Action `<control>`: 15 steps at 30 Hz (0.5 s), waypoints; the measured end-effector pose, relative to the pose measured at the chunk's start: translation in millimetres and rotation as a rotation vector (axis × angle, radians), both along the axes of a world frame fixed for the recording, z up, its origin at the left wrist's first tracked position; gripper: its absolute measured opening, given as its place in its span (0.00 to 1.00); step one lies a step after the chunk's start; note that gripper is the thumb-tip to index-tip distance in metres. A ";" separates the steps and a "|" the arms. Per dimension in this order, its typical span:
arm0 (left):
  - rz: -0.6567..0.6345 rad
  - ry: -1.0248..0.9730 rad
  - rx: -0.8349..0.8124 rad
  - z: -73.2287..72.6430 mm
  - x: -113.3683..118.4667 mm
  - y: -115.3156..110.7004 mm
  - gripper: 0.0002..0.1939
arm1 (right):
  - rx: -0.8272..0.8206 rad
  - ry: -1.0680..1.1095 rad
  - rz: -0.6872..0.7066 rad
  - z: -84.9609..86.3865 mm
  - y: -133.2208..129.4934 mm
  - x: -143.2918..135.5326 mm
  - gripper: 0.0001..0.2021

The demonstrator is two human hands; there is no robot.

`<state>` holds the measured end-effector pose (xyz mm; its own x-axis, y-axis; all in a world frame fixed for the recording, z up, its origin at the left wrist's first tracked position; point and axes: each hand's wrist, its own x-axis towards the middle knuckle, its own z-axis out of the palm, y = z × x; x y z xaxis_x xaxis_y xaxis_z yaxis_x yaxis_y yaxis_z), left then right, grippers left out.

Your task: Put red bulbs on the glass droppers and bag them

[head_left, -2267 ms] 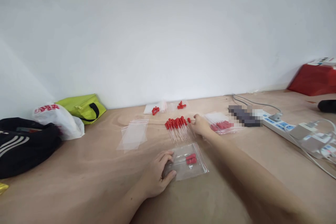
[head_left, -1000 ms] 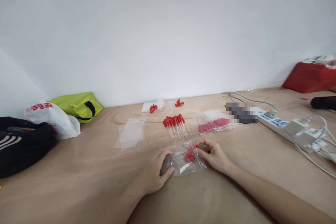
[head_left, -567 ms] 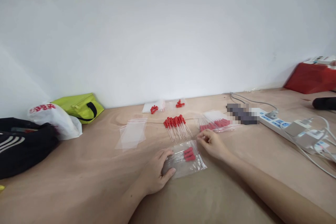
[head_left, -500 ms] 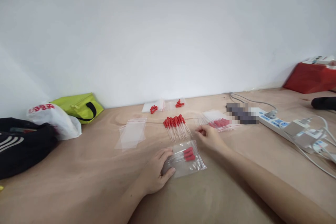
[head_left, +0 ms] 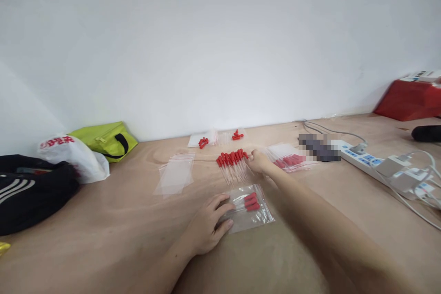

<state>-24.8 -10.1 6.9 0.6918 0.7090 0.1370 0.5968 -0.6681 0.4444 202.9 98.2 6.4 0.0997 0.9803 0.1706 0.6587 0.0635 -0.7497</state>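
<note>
My left hand (head_left: 213,225) rests with its fingers apart on the left part of a clear zip bag (head_left: 237,223), which holds a few red-bulbed droppers (head_left: 252,202). Beyond the bag, a row of droppers with red bulbs (head_left: 231,158) lies side by side on the table. My right hand (head_left: 257,161) is at the right end of that row, its thumb and fingers pinched at a dropper with a red bulb. Right of this hand are filled bags with red bulbs (head_left: 289,161). Flat clear bags (head_left: 176,174) lie to the left of the row.
Two small piles of red bulbs (head_left: 203,142) lie on bags near the wall. On the right are a dark blurred object (head_left: 319,148) and a power strip (head_left: 358,155) with chargers and cables. A green bag (head_left: 106,140), a white plastic bag (head_left: 72,158) and a black bag (head_left: 37,197) stand left.
My right hand has moved up and left to the right end of the dropper row and pinches there. My left hand stays on the zip bag, its fingers slightly shifted.
</note>
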 end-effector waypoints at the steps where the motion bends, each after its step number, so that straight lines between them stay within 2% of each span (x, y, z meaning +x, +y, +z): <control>1: -0.001 -0.002 -0.001 -0.2 0.2 0.0 0.14 | -0.023 0.018 -0.013 -0.4 -6.6 6.7 0.16; 3: 0.001 -0.012 0.002 -0.1 0.9 -0.1 0.14 | -0.067 0.065 -0.028 -3.1 -23.9 21.5 0.24; 8: 0.011 -0.021 0.010 1.1 2.6 -0.4 0.15 | 0.018 0.621 0.018 -19.1 -74.3 43.5 0.40; 11: 0.012 0.000 0.012 0.6 2.6 0.0 0.15 | 0.085 0.779 -0.044 -27.4 -91.5 38.5 0.41; 15: 0.005 0.004 0.027 -0.4 1.9 0.3 0.17 | 0.132 0.836 -0.079 -31.5 -96.4 26.2 0.37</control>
